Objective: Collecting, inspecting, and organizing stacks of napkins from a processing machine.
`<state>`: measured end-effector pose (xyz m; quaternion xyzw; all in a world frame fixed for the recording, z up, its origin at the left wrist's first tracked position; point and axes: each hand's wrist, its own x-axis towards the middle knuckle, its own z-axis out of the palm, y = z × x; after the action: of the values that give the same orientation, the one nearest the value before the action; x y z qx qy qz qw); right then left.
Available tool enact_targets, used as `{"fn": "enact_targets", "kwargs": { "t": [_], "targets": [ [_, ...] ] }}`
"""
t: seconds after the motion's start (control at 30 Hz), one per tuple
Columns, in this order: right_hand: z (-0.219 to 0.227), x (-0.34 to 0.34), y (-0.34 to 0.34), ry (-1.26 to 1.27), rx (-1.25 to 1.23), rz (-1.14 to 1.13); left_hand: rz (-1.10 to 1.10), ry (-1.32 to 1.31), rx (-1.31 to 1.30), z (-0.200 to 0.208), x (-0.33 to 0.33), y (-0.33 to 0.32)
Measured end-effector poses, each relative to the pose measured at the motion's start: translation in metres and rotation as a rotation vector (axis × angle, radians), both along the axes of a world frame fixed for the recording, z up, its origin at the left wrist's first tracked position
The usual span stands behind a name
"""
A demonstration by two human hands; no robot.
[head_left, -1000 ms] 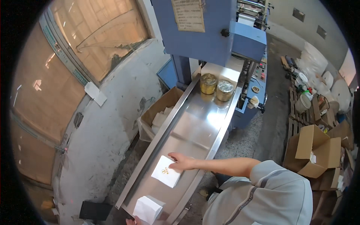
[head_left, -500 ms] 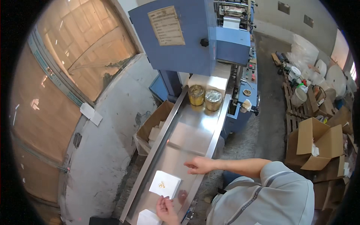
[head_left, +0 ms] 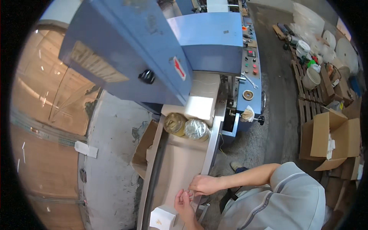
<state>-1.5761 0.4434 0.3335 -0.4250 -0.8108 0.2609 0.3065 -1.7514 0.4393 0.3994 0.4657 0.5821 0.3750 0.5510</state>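
Note:
My left hand point(head_left: 184, 203) has its fingers curled beside the metal channel's right edge. My right hand point(head_left: 204, 184) reaches in from the right, its bent fingers closed and meeting the left fingertips. Anything held between them is too small to make out. Just left of my left hand, a stack of white folded paper napkins point(head_left: 162, 217) with a small gold print rests in the metal channel point(head_left: 180, 159). Farther up the channel stand two round containers side by side, one yellowish point(head_left: 174, 123) and one with a shiny silver top point(head_left: 196, 129).
A blue machine point(head_left: 153, 53) stands over the channel's far end. Its control side point(head_left: 251, 76) carries buttons, a wrench and a tape roll. Left of the channel is a cardboard box point(head_left: 142, 151). Another open carton point(head_left: 331, 140) and a pallet point(head_left: 303, 94) with buckets stand at right.
My two hands, apart before, have come together at the channel's right side. My right fingers have closed from a stretched pose. The whole view has shifted, bringing the machine larger and nearer.

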Motion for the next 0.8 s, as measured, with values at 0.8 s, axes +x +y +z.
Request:
{"fn": "enact_targets", "kwargs": {
  "t": [0.8],
  "targets": [
    [0.002, 0.000, -0.007, 0.021, 0.113, 0.004, 0.032, -0.245, 0.044, -0.020, 0.015, 0.021]
  ]
}}
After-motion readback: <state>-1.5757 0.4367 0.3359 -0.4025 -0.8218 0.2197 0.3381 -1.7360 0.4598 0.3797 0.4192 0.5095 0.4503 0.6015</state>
